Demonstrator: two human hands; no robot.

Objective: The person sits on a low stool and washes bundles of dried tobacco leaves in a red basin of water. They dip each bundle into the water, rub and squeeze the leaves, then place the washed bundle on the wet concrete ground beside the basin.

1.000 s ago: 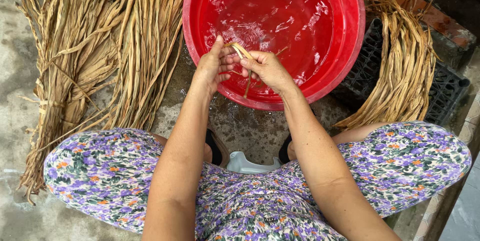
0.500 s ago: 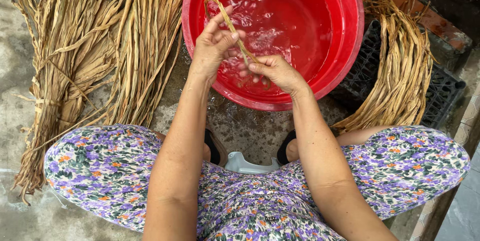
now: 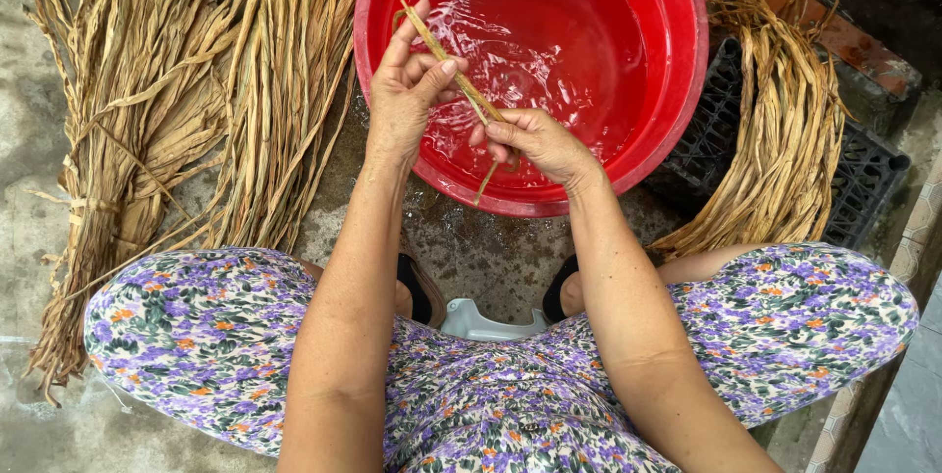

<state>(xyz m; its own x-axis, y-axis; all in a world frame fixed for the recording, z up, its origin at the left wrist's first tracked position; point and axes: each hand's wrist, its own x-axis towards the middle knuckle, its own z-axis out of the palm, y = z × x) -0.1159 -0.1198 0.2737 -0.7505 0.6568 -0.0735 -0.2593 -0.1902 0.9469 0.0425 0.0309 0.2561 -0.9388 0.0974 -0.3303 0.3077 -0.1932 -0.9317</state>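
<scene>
strip (image 3: 453, 76) of dried leaf, wet and tan, stretches slantwise between both hands above the near rim of the red basin (image 3: 687, 71), its lower end hanging past the rim. going by how things lie, the work looks partly done: only this one strip is in hand over the water, and none shows plainly lying in the basin.

far left on the concrete floor (image 3: 20, 139) lies one tied bundle (image 3: 118, 139) of dry leaves, and just beside it a second, looser bundle (image 3: 285, 110); both seem untouched and dry, so much is probably left. next comes the left hand (image 3: 402, 100), its fingers (image 3: 417, 69) clamped on the upper part of the strip. the right hand (image 3: 535, 144) follows, fingers closed around the lower part. one basin holds rippled water. right of it a third bundle (image 3: 785, 149) drapes over one dark plastic crate (image 3: 863, 179); whether these are already soaked i cannot tell.

count: one strip, three bundles, one basin, one crate, two hands.
</scene>
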